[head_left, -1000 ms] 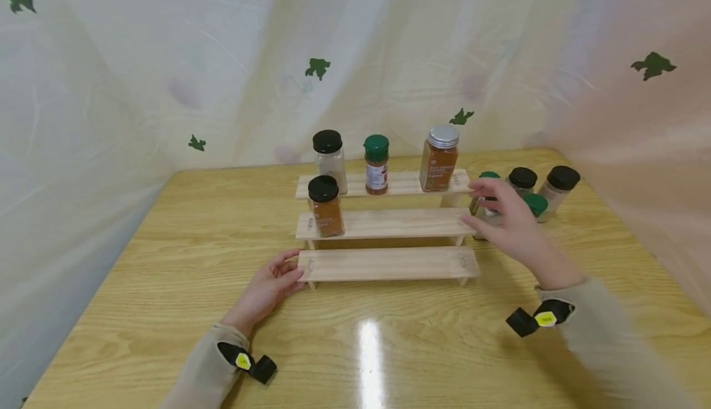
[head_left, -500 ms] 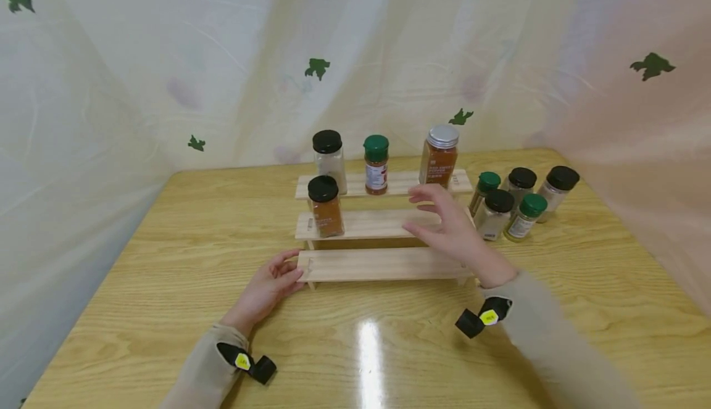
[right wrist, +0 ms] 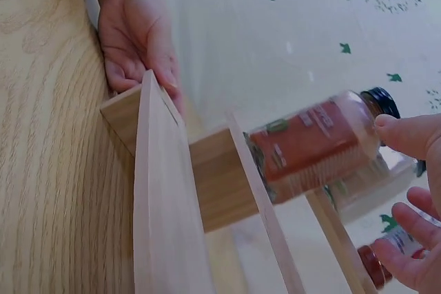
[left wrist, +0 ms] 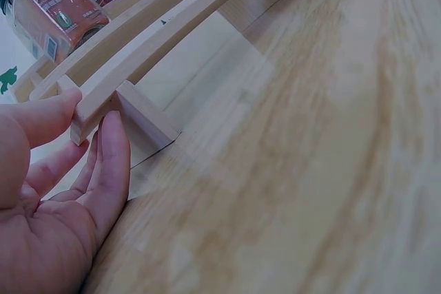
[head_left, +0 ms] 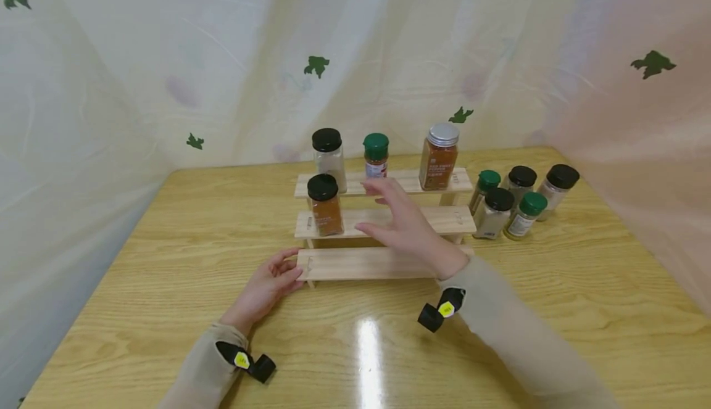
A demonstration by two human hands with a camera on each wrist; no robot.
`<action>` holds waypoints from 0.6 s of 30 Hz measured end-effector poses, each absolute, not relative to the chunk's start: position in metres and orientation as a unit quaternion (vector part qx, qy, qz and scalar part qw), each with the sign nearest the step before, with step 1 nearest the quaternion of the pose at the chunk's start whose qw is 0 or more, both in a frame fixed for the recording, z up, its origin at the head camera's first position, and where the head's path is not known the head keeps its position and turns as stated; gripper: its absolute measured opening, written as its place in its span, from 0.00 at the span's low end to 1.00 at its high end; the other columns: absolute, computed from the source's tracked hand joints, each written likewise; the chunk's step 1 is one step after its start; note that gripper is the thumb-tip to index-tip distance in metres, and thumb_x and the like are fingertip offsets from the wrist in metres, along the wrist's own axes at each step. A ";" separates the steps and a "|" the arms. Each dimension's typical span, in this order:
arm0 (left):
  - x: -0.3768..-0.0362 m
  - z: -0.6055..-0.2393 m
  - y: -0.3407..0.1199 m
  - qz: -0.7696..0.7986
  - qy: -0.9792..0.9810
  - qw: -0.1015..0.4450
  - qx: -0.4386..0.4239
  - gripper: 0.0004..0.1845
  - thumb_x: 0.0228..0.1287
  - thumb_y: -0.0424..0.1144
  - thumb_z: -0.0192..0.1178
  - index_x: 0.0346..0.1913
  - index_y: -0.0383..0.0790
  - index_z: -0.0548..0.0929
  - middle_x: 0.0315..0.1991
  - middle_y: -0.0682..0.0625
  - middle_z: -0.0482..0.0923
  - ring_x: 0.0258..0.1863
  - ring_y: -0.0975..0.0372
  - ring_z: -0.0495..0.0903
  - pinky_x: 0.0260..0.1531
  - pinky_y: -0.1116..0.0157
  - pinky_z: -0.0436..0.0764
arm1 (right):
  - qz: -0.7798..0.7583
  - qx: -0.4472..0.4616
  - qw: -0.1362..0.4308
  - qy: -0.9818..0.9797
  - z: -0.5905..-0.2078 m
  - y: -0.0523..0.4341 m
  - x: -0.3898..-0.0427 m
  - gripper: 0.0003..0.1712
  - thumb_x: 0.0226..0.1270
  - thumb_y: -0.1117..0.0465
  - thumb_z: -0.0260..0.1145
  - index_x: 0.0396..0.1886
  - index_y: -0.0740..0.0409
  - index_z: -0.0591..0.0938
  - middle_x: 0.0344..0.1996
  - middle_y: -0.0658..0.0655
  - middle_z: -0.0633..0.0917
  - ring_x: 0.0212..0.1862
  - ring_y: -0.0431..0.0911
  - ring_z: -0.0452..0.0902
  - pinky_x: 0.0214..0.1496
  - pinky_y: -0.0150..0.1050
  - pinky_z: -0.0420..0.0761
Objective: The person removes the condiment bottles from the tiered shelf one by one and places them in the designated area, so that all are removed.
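A three-step wooden rack [head_left: 383, 221] stands on the wooden table [head_left: 139, 273]. The left hand [head_left: 266, 285] rests against the left end of its lowest step, fingers straight and slightly apart. The right hand [head_left: 405, 227] hovers over the middle step, fingers spread, holding nothing. Just left of its fingertips stands a black-capped jar of orange spice [head_left: 325, 205]. Beyond them, on the top step, are a black-capped white jar [head_left: 329, 159], a green-capped jar [head_left: 376, 155] and a silver-capped jar [head_left: 440, 157]. Five more jars [head_left: 513, 202] cluster on the table well right of the fingers. A pale curtain with green leaves [head_left: 316, 66] hangs behind.
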State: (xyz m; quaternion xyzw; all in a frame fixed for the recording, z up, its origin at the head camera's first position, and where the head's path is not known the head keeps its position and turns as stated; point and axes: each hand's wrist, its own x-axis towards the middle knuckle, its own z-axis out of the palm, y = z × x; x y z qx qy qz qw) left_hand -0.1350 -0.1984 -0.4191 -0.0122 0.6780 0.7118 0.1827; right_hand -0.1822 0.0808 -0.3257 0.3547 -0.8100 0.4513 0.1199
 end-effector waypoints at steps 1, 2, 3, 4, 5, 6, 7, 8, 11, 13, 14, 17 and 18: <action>-0.135 -0.419 -0.198 0.712 0.677 0.184 -0.012 0.29 0.71 0.29 0.48 0.71 0.31 0.53 0.50 0.46 0.68 0.43 0.69 0.76 0.47 0.72 0.80 | 0.447 0.358 0.120 -0.811 -0.325 0.078 -0.183 0.39 0.53 0.67 0.73 0.64 0.64 0.65 0.57 0.65 0.71 0.58 0.55 0.69 0.61 0.49 0.75; -0.135 -0.420 -0.199 0.711 0.678 0.185 -0.011 0.29 0.71 0.29 0.48 0.71 0.31 0.53 0.50 0.46 0.68 0.43 0.68 0.76 0.47 0.72 0.80 | 0.443 0.360 0.117 -0.813 -0.325 0.074 -0.184 0.40 0.53 0.66 0.73 0.64 0.63 0.65 0.57 0.65 0.71 0.58 0.54 0.69 0.61 0.49 0.75; -0.136 -0.420 -0.198 0.711 0.678 0.185 -0.011 0.29 0.71 0.29 0.48 0.71 0.31 0.53 0.51 0.46 0.68 0.43 0.68 0.76 0.47 0.72 0.80 | 0.441 0.361 0.114 -0.814 -0.325 0.071 -0.185 0.41 0.53 0.65 0.73 0.65 0.63 0.64 0.58 0.64 0.70 0.58 0.55 0.69 0.61 0.50 0.75; -0.136 -0.420 -0.198 0.711 0.678 0.186 -0.011 0.29 0.71 0.29 0.48 0.71 0.32 0.53 0.51 0.46 0.69 0.43 0.68 0.76 0.47 0.72 0.80 | 0.438 0.360 0.111 -0.817 -0.324 0.067 -0.186 0.41 0.53 0.64 0.73 0.66 0.61 0.64 0.59 0.64 0.70 0.58 0.55 0.69 0.61 0.50 0.75; -0.136 -0.420 -0.198 0.711 0.678 0.186 -0.012 0.29 0.71 0.29 0.48 0.71 0.32 0.53 0.51 0.46 0.69 0.43 0.68 0.77 0.46 0.72 0.80 | 0.436 0.358 0.108 -0.819 -0.323 0.064 -0.186 0.42 0.54 0.63 0.73 0.67 0.60 0.63 0.59 0.63 0.69 0.58 0.55 0.69 0.60 0.50 0.75; -0.136 -0.420 -0.198 0.711 0.677 0.187 -0.011 0.29 0.71 0.29 0.49 0.71 0.32 0.53 0.51 0.46 0.69 0.43 0.68 0.77 0.46 0.72 0.80 | 0.436 0.355 0.103 -0.820 -0.322 0.061 -0.186 0.43 0.54 0.63 0.73 0.67 0.59 0.63 0.60 0.62 0.68 0.59 0.56 0.68 0.60 0.51 0.74; -0.136 -0.420 -0.198 0.711 0.677 0.187 -0.011 0.29 0.71 0.29 0.49 0.71 0.32 0.54 0.51 0.46 0.69 0.44 0.68 0.77 0.46 0.72 0.80 | 0.439 0.352 0.097 -0.821 -0.322 0.057 -0.187 0.43 0.54 0.62 0.73 0.68 0.57 0.62 0.61 0.62 0.67 0.59 0.56 0.68 0.60 0.50 0.74; -0.137 -0.420 -0.198 0.711 0.678 0.187 -0.008 0.29 0.71 0.30 0.49 0.71 0.32 0.53 0.51 0.46 0.69 0.44 0.68 0.77 0.47 0.72 0.80 | 0.440 0.348 0.094 -0.822 -0.321 0.054 -0.187 0.44 0.54 0.61 0.74 0.68 0.56 0.62 0.62 0.61 0.67 0.59 0.56 0.67 0.60 0.50 0.75; -0.137 -0.420 -0.198 0.715 0.674 0.186 -0.003 0.29 0.70 0.30 0.49 0.71 0.31 0.53 0.51 0.47 0.70 0.44 0.68 0.77 0.47 0.72 0.80 | 0.446 0.336 0.085 -0.825 -0.319 0.046 -0.187 0.44 0.54 0.60 0.74 0.68 0.54 0.62 0.62 0.60 0.66 0.59 0.54 0.66 0.60 0.48 0.75; -0.137 -0.420 -0.198 0.717 0.672 0.185 0.001 0.30 0.70 0.30 0.49 0.71 0.30 0.52 0.50 0.47 0.70 0.44 0.68 0.77 0.47 0.72 0.80 | 0.447 0.330 0.085 -0.827 -0.319 0.042 -0.188 0.44 0.53 0.60 0.74 0.68 0.53 0.63 0.61 0.60 0.66 0.59 0.53 0.66 0.60 0.47 0.75; -0.137 -0.420 -0.198 0.719 0.670 0.184 0.003 0.30 0.70 0.30 0.49 0.71 0.29 0.52 0.50 0.47 0.70 0.44 0.68 0.77 0.47 0.72 0.80 | 0.445 0.329 0.086 -0.828 -0.319 0.041 -0.188 0.44 0.53 0.60 0.74 0.68 0.54 0.63 0.61 0.60 0.67 0.59 0.52 0.66 0.59 0.47 0.75; -0.137 -0.420 -0.198 0.720 0.670 0.184 -0.002 0.29 0.70 0.29 0.48 0.70 0.30 0.52 0.50 0.47 0.71 0.44 0.68 0.77 0.47 0.72 0.80 | 0.437 0.330 0.089 -0.832 -0.321 0.036 -0.188 0.43 0.53 0.60 0.74 0.68 0.53 0.63 0.60 0.60 0.67 0.59 0.52 0.66 0.59 0.47 0.75; -0.136 -0.420 -0.198 0.719 0.670 0.186 -0.004 0.29 0.70 0.29 0.48 0.71 0.30 0.52 0.50 0.47 0.71 0.44 0.68 0.77 0.47 0.72 0.80 | 0.432 0.330 0.088 -0.835 -0.323 0.035 -0.188 0.43 0.53 0.60 0.74 0.68 0.53 0.63 0.60 0.60 0.68 0.59 0.51 0.67 0.59 0.47 0.75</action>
